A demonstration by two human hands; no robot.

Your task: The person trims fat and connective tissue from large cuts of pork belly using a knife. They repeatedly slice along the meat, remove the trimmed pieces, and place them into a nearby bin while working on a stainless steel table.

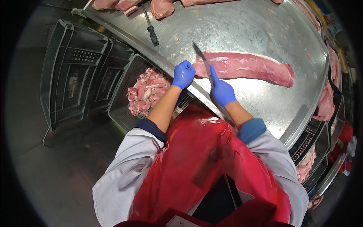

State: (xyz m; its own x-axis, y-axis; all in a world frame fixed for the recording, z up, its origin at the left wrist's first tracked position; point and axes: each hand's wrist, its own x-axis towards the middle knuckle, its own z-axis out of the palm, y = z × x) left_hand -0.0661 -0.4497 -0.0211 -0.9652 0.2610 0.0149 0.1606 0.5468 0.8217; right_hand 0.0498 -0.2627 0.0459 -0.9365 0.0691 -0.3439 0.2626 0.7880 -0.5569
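Observation:
A long pink strip of meat (249, 67), like a loin, lies across the metal table (261, 104) in front of me. My left hand (184, 74), in a blue glove, is closed on the left end of this meat at the table's edge. In my blue-gloved right hand (223, 90) is a knife (204, 60), its blade pointing away from me and lying across the meat near that left end. The right index finger stretches along the knife; its handle is mostly covered by the hand.
A knife sharpening steel (151, 34) with a black handle lies farther back, near several meat pieces (162, 8). Below the table's left edge, a grey crate (120, 108) holds meat trimmings (145, 92). Another grey crate (77, 81) stands beside it. More crates with meat (325, 104) line the right.

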